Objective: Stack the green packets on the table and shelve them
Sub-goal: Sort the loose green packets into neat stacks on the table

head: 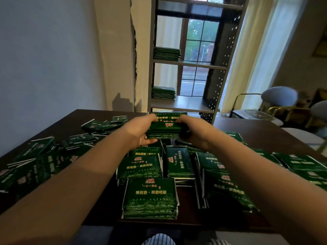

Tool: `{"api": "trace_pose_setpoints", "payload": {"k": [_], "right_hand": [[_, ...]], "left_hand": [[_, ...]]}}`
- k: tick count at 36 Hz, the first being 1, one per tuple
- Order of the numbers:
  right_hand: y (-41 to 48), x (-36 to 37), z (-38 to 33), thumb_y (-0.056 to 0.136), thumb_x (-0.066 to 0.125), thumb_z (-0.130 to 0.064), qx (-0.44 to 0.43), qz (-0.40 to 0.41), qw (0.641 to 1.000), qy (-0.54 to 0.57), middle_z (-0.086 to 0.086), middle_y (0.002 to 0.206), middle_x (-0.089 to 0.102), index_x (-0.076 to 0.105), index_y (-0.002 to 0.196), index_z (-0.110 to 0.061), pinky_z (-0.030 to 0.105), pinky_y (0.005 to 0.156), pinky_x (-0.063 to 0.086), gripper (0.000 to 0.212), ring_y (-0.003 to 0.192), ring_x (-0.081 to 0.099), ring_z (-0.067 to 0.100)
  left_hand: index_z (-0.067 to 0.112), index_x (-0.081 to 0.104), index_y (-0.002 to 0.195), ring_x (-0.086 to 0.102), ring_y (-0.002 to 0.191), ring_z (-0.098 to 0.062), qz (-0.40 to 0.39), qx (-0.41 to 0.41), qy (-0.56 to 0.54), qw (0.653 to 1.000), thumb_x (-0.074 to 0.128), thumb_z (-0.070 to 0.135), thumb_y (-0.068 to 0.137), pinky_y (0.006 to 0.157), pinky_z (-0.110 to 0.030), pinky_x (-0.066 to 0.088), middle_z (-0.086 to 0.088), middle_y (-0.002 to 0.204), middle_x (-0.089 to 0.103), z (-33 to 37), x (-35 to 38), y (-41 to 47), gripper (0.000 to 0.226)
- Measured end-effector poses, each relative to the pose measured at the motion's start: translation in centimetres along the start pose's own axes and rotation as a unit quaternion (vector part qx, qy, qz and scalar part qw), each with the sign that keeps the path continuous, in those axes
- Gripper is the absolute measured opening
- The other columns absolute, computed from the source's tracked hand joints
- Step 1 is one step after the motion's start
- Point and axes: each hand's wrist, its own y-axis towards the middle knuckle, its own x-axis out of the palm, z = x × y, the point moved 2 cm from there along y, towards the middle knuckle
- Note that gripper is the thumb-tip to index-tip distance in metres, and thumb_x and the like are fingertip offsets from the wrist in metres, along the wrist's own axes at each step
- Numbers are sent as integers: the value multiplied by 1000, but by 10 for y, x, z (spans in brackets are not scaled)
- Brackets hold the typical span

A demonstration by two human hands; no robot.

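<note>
Packet stack (166, 127) between both hands

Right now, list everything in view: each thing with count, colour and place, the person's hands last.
Held stack of packets: one, green, lifted over the table's far side.
Loose packets: many, green, scattered and overlapping across the table.
Near pile: one, green, by the table's near edge.
Shelved stacks: two, green, left ends of two shelf boards.
Shelf unit: one, pale grey, behind the table.
Table: one, dark brown.
Chairs: two, blue-grey with gold frames, right background.
Curtain: cream, right of the shelf unit.
Left hand: grips the held stack's left end.
Right hand: grips its right end.
</note>
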Motion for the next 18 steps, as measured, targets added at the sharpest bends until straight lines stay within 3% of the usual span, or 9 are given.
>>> {"api": "trace_pose_setpoints", "payload": {"k": [3,7,10,14,18], "right_hand": [[-2,-7,-1,95,51,-17,-11,5,1000,4,8,85,59,57,95,-11,32,72,48,8,78,55,20],[3,-11,-2,98,45,-15,-13,0,1000,13,11,91,63,55,98,-10,42,86,50,11,90,59,26],[14,-21,-4,99,42,-15,-6,5,1000,15,9,84,60,52,94,-11,36,71,49,12,80,57,23],[39,-37,-5,100,40,-17,10,17,1000,23,12,88,58,51,93,-12,34,65,45,14,82,54,24],[67,-45,0,98,48,-19,44,62,997,7,13,90,50,50,92,-12,38,64,51,10,81,51,28]], "left_hand": [[18,57,105,64,112,-27,-7,3,-8,1000,55,21,98,87,-40,58,-14,125,63,2,10,-1,8],[18,56,109,63,113,-27,-10,2,1,1000,50,22,101,91,-43,56,-14,126,63,1,23,7,11],[18,56,111,63,113,-27,-7,-6,7,1000,50,24,101,92,-44,56,-12,124,63,2,30,23,13],[17,55,106,65,101,-26,-17,-24,35,999,51,26,100,73,-39,55,-11,108,64,7,36,49,11],[15,51,130,53,125,-31,8,-29,67,997,54,27,97,63,-37,52,-14,140,51,13,37,83,35]]}}
